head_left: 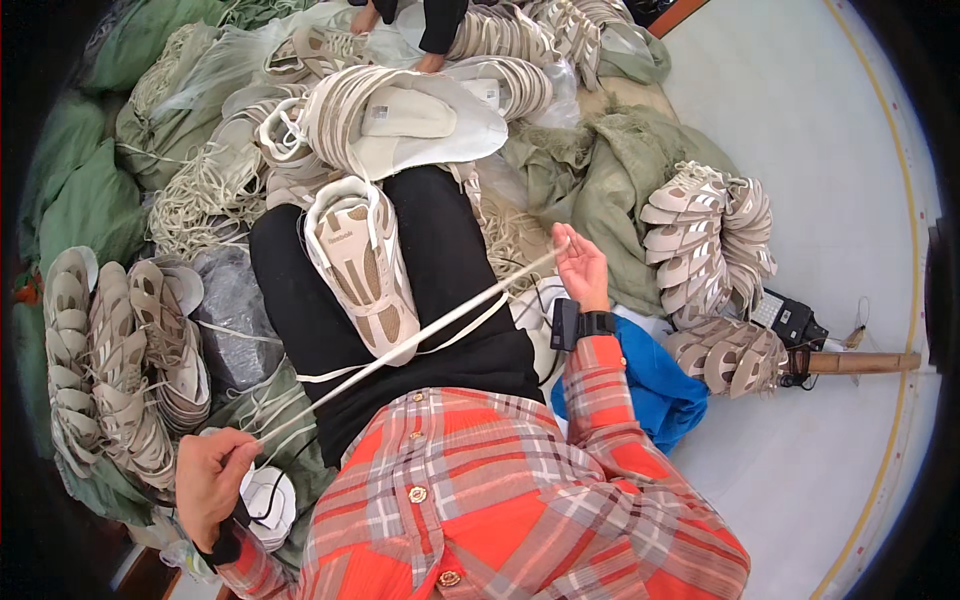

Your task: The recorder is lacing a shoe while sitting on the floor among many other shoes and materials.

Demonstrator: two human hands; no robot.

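Observation:
A cream shoelace (455, 321) stretches taut and slanting across my lap, its right side higher in the view. My left hand (212, 478) is closed on its lower left part, thumb against the fingers. My right hand (582, 268) pinches the other end between thumb and fingertips, above my right thigh. A beige and white shoe upper (352, 255) lies on my black trousers, between the thighs, its toe toward me. The lace passes over the trousers just by the toe. Another thin strand curves across the lap below it.
A nested stack of shoe uppers (410, 115) lies beyond my knees, beside a pile of laces (205, 200). More stacked uppers stand at left (125, 370) and right (690, 240). Green sacking (620, 190) and blue cloth (640, 385) lie at right. Another person's hand (430, 62) is at the top.

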